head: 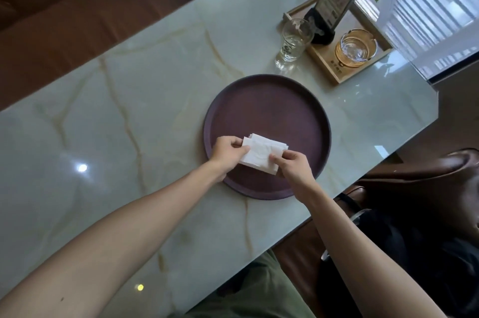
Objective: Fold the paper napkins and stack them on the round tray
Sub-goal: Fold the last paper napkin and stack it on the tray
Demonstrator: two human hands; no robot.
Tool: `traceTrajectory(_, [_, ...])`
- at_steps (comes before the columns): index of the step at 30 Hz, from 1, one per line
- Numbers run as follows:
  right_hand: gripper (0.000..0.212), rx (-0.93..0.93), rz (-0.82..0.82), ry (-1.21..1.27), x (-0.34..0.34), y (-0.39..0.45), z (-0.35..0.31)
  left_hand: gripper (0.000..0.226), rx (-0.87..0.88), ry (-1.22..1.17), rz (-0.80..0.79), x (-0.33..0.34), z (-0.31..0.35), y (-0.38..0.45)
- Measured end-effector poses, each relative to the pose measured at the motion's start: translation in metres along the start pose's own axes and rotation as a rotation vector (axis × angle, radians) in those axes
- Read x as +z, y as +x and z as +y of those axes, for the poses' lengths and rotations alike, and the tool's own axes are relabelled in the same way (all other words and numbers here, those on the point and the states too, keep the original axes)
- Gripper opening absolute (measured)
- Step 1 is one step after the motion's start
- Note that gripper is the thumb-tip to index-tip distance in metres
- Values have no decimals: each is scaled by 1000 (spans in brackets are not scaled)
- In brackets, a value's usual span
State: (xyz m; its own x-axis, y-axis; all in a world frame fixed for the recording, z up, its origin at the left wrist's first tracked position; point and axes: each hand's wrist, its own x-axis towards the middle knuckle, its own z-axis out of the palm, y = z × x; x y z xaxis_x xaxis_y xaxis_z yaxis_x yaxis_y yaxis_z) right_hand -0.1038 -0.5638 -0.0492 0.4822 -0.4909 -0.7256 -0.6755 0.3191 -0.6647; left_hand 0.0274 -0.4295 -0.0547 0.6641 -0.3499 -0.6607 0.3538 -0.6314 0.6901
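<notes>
napkins (261, 153) partly hidden under fingers (239, 145)

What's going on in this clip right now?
A person is working at a marble table. Both hands, the left hand and the right hand, grip a white paper napkin over a small napkin stack on the near part of the round tray. The rest of the tray is bare.

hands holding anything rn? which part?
Yes. Both hands hold the white paper napkins over the round tray: left hand grips the left edge, right hand pinches the near right corner.
</notes>
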Motion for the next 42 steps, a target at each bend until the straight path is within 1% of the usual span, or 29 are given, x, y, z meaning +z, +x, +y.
traceTrajectory(2, [24,-6,42,-39,-5,8,3,3,40,98,39,6,4,7])
traceTrajectory(4, [21,-11,74,-100,-8,13,5,12,66,198,68,11,7,11])
traceTrajectory(6, [19,-17,92,-161,-10,19,5,16,80,245,86,15,8,15])
traceTrajectory(11, [10,-27,131,-246,-11,27,3,15,106,320,104,20,7,23])
traceTrajectory(14, [14,-55,172,-314,-9,27,3,17,120,356,119,22,3,26])
traceTrajectory(16, [19,-56,212,-361,-8,24,2,22,163,407,136,23,0,27])
traceTrajectory(17, [21,-76,234,-408,-8,22,3,23,195,432,147,22,0,27])
traceTrajectory(18, [23,-136,258,-475,-9,20,4,26,240,449,151,21,0,25])
traceTrajectory(19, [27,-232,278,-553,-10,19,6,31,311,475,146,20,1,24])
traceTrajectory(20, [33,-345,291,-641,-12,18,9,41,413,536,128,18,2,23])
traceTrajectory(21, [46,-441,284,-751,-14,17,10,55,524,644,87,17,4,23])
traceTrajectory(22, [64,-508,252,-872,-15,17,12,71,620,780,26,16,7,23])
traceTrajectory(23, [81,-546,203,-983,-15,18,13,84,688,922,-44,15,9,23])
traceTrajectory(24, [94,-554,144,-1072,-15,19,13,93,732,1050,-108,16,12,24])
traceTrajectory(25, [100,-552,92,-1138,-14,21,12,97,760,1155,-160,16,14,26])
traceTrajectory(26, [101,-560,56,-1191,-13,23,10,97,768,1237,-202,17,16,28])
traceTrajectory(28, [91,-583,26,-1278,-11,28,8,92,758,1328,-253,18,19,31])
traceTrajectory(31, [74,-577,20,-1306,-11,34,3,81,726,1301,-272,17,21,35])
traceTrajectory(34, [61,-588,11,-1315,-12,36,-1,77,716,1248,-260,16,20,36])
traceTrajectory(35, [62,-586,4,-1316,-11,35,-3,78,715,1232,-261,15,20,36])
traceTrajectory(36, [68,-567,-12,-1320,-10,34,-4,81,709,1221,-259,15,20,35])
traceTrajectory(37, [79,-533,-28,-1316,-9,32,-5,87,692,1213,-254,15,20,34])
traceTrajectory(38, [89,-499,-30,-1291,-9,30,-6,95,659,1200,-238,15,20,31])
traceTrajectory(39, [95,-462,-6,-1235,-9,26,-7,103,606,1171,-208,14,20,29])
traceTrajectory(40, [91,-424,46,-1152,-10,23,-6,111,535,1118,-169,13,19,25])
traceTrajectory(41, [78,-381,111,-1042,-11,20,-5,115,451,1042,-132,12,18,21])
traceTrajectory(42, [59,-334,174,-916,-13,18,-3,115,364,957,-103,11,16,16])
